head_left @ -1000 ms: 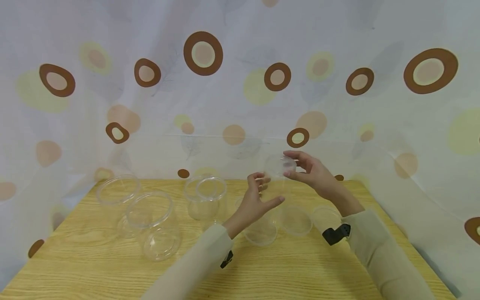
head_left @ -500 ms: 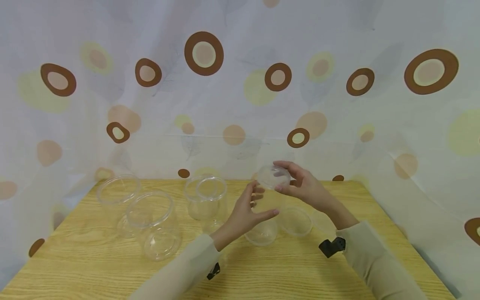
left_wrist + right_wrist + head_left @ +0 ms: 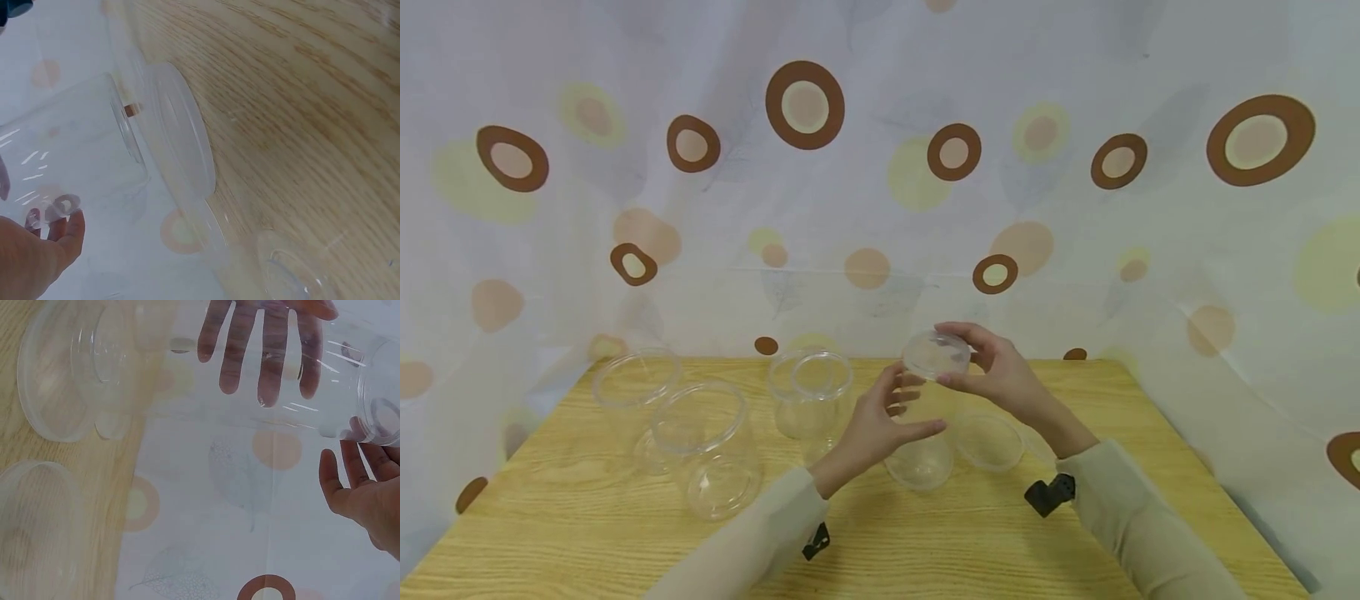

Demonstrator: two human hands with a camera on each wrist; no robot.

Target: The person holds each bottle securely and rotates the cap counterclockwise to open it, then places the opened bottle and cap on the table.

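Note:
A clear cylindrical plastic jar (image 3: 934,357) stands upright above the table between both hands. My right hand (image 3: 1011,379) pinches its upper end, thumb on the near side and fingers on the far side. Around the jar's body goes my left hand (image 3: 876,429), thumb apart from the fingers. Through the clear wall in the right wrist view, the left fingers (image 3: 272,356) look straight. In the left wrist view the jar (image 3: 75,147) spans the left side. Whether a lid closes the upper end, I cannot tell.
Several clear jars stand at the left, among them a near jar (image 3: 718,487), a far-left jar (image 3: 636,379) and a pair of jars (image 3: 812,400). A clear lid (image 3: 990,442) lies right of centre. Beneath the held jar is a round clear piece (image 3: 919,475). Patterned curtain (image 3: 865,208) hangs behind.
Both hands and the jar have moved left and a little lower. The right hand keeps its hold on the upper end. The things on the table stay where they were.

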